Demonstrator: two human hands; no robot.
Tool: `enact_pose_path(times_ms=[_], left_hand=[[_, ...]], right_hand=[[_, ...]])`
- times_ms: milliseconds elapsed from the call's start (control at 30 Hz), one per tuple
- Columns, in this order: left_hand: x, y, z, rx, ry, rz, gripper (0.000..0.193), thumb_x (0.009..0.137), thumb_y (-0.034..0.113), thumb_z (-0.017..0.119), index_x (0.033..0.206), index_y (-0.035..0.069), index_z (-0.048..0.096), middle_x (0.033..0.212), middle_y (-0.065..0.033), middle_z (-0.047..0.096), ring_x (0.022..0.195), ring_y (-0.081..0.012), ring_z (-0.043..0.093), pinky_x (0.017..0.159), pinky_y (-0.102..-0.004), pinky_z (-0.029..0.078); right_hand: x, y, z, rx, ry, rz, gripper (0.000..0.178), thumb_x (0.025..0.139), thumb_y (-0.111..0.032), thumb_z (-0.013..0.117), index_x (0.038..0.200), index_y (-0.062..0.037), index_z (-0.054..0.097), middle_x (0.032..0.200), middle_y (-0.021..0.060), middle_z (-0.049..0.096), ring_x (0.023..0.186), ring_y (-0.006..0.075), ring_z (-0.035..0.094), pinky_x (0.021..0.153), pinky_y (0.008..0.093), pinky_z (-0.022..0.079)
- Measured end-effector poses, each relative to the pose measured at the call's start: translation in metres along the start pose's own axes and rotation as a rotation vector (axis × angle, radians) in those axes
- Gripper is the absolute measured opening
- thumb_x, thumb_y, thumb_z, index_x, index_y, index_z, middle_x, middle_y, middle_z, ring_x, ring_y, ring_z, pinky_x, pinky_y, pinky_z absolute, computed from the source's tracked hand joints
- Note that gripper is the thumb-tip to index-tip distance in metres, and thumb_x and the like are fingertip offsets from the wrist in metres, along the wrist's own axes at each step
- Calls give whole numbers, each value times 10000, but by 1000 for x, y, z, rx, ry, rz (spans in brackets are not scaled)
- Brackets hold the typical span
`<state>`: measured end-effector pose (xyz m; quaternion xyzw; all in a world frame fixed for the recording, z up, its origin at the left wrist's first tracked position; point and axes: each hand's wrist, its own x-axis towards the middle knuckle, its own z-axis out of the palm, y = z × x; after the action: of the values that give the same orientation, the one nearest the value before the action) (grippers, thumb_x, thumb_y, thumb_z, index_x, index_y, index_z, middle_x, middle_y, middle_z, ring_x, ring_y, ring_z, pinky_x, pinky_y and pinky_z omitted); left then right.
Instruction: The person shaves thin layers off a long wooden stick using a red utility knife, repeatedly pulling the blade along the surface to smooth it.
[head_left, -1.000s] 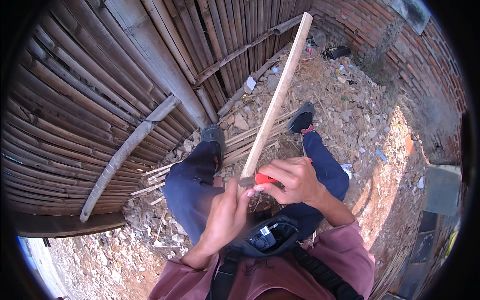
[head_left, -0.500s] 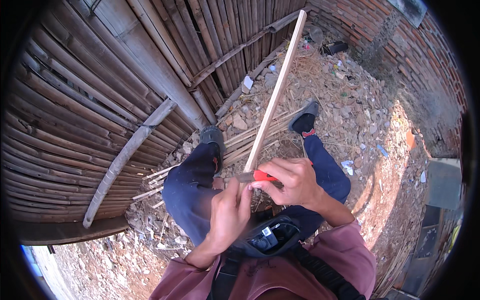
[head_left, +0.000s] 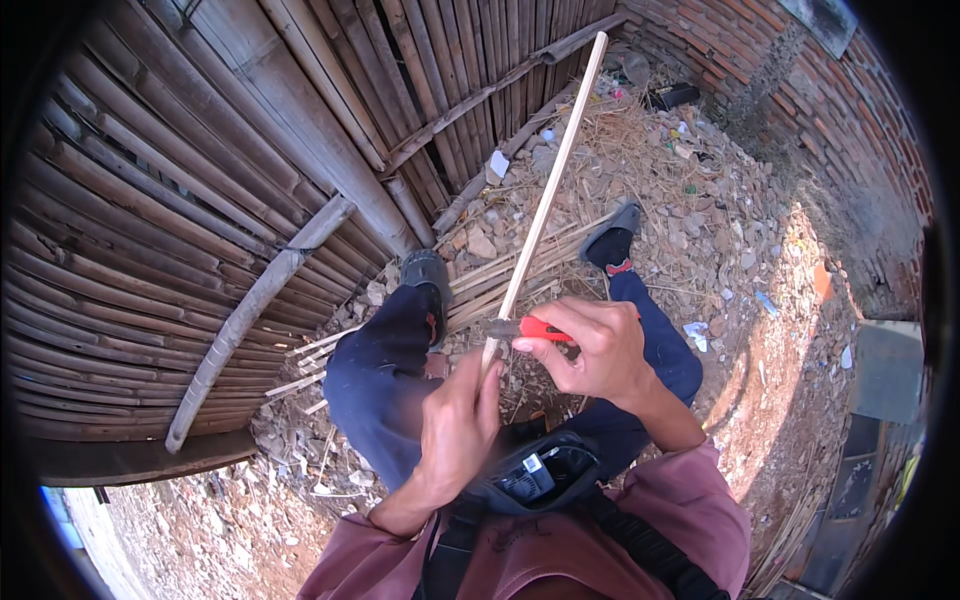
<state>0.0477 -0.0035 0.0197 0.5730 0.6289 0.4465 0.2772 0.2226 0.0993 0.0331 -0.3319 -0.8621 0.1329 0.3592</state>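
1. Your left fingers (head_left: 464, 382) are closed around the pale wooden strip (head_left: 546, 210), which extends beyond them.
2. Your right fingers (head_left: 566, 317) are wrapped around the red-handled knife (head_left: 534, 327), its blade across the strip just beyond your left fingers.

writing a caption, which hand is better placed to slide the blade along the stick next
Likely the right: the right hand holds the red-handled tool, its blade across the stick, while the left hand grips the stick below it.
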Motion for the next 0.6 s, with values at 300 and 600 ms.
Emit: enact_pose_path(times_ms=[300, 600], left_hand=[[8, 2, -3, 25, 21, 30, 175, 1046, 55, 628, 1208, -4, 651, 869, -250, 671, 772, -421, 669, 659, -444, 524], [-28, -14, -5, -6, -100, -87, 189, 1081, 82, 579, 1210, -15, 678, 683, -114, 568, 569, -167, 539, 562, -330, 431]], right_hand=[[12, 11, -3, -33, 35, -53, 225, 876, -311, 845, 969, -118, 775, 761, 43, 713, 594, 242, 702, 529, 370, 532], [41, 107, -55, -112, 338, 498, 352, 1045, -338, 673, 1138, -6, 746, 756, 92, 694, 605, 184, 603, 590, 350, 445]])
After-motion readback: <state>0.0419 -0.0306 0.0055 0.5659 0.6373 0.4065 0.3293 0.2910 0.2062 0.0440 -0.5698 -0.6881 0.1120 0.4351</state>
